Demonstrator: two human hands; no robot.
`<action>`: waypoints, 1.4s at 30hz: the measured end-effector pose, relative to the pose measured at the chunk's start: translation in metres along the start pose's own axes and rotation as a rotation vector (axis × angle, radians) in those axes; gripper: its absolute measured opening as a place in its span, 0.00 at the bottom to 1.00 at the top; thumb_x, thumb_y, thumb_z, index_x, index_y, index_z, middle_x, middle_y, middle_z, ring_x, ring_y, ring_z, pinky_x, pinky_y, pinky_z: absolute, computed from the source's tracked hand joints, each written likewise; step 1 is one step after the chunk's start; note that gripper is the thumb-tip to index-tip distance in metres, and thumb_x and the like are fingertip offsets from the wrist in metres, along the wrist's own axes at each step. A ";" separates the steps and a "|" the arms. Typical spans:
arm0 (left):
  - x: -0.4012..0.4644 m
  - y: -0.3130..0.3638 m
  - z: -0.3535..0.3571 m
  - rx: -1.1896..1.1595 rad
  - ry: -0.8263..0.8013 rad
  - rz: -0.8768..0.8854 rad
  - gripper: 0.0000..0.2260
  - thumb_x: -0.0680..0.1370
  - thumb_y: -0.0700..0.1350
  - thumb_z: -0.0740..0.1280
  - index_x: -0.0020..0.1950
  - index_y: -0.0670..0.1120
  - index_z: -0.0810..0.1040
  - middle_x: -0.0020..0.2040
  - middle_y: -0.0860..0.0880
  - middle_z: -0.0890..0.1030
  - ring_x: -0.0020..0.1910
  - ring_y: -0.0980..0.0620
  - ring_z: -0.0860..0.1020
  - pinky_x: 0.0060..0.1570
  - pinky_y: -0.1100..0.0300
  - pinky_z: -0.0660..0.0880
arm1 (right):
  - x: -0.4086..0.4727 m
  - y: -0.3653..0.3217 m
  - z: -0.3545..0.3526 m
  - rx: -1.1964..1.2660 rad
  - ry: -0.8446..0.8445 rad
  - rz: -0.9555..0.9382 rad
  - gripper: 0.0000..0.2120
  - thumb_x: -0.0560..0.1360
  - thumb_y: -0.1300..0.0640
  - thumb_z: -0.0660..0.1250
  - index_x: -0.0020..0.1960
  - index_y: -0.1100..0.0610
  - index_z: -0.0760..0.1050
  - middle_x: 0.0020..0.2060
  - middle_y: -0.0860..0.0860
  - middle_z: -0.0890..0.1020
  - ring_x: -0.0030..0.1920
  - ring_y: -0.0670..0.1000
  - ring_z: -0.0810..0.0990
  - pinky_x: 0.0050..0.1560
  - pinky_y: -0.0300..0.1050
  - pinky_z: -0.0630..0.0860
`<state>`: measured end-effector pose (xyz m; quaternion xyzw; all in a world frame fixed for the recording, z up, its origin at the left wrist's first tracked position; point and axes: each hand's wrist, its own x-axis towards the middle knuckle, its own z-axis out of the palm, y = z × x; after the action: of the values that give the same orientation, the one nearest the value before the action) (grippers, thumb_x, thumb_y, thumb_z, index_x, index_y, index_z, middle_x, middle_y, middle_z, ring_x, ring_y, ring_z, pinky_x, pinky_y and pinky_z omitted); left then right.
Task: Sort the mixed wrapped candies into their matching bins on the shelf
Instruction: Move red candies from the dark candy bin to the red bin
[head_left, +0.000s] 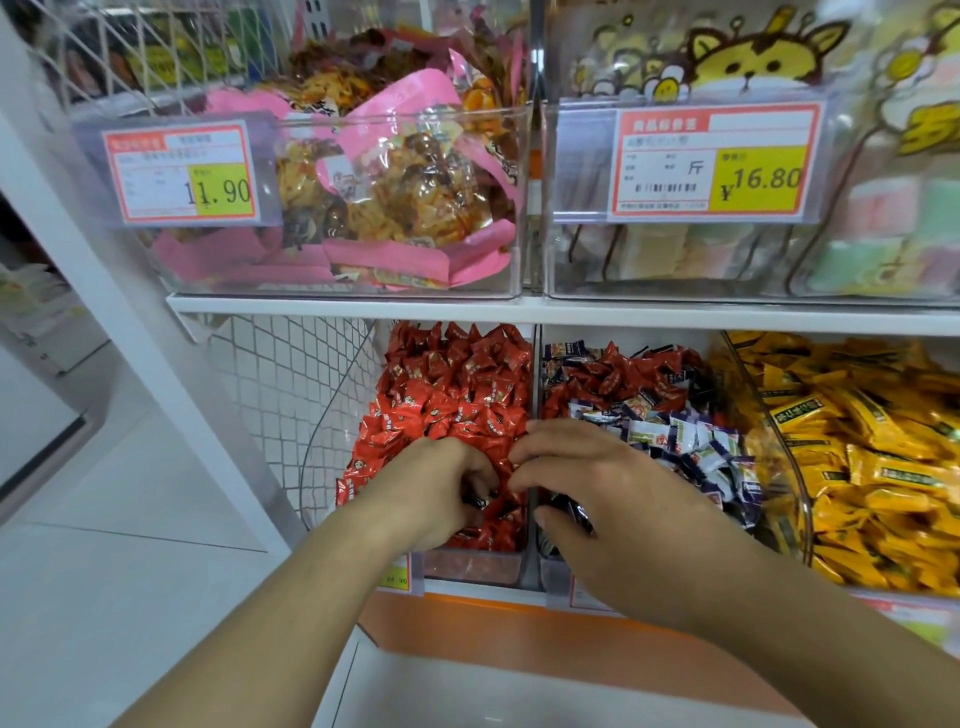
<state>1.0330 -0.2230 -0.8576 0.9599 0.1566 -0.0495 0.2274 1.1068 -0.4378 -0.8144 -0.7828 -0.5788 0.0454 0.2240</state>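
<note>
Upper left of the frame: clear bin (156, 249) of pink-edged snack packs (400, 192), fronted by a red-bordered price tag (179, 171) reading 11.90 on yellow. Upper right: second clear bin (571, 260) with pastel sweets behind cartoon-cat bags (748, 57), tag (714, 161) reading ¥16.80 beside the character 斤 and a barcode; finer print too blurred to read.

Lower row, left to right: red candies (447, 384) filling the left bin (470, 566); left hand (436, 488) low centre over that heap, fingers curled on a small dark-wrapped candy (480, 501). Right hand (597, 483) just beside, touching the middle bin (550, 571) of mixed red and navy-white candies (691, 441), thumb and fingers pinching a dark wrapper (569, 506). Far right: yellow packets (857, 457), lettering illegible.
</note>
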 end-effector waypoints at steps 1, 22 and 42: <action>-0.001 -0.001 0.000 -0.021 0.011 -0.003 0.13 0.73 0.43 0.78 0.54 0.58 0.85 0.45 0.63 0.83 0.47 0.65 0.80 0.48 0.72 0.75 | 0.000 0.000 0.000 0.000 0.002 -0.001 0.14 0.80 0.60 0.68 0.62 0.48 0.81 0.64 0.37 0.75 0.74 0.35 0.59 0.68 0.21 0.50; -0.043 0.054 -0.050 -0.931 0.130 0.076 0.10 0.74 0.38 0.78 0.53 0.44 0.83 0.50 0.46 0.88 0.52 0.46 0.86 0.60 0.49 0.80 | -0.001 -0.008 -0.022 0.127 0.392 0.195 0.05 0.78 0.55 0.72 0.50 0.46 0.80 0.45 0.37 0.79 0.48 0.41 0.79 0.48 0.38 0.76; 0.002 -0.013 0.006 -0.032 0.112 -0.036 0.15 0.80 0.37 0.66 0.54 0.56 0.85 0.52 0.59 0.85 0.52 0.60 0.80 0.52 0.71 0.73 | 0.001 0.001 0.003 0.002 0.070 -0.004 0.11 0.80 0.57 0.66 0.59 0.48 0.82 0.55 0.38 0.80 0.66 0.40 0.70 0.68 0.38 0.67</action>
<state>1.0302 -0.2136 -0.8684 0.9544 0.1871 0.0026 0.2325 1.1067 -0.4361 -0.8176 -0.7826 -0.5721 0.0182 0.2449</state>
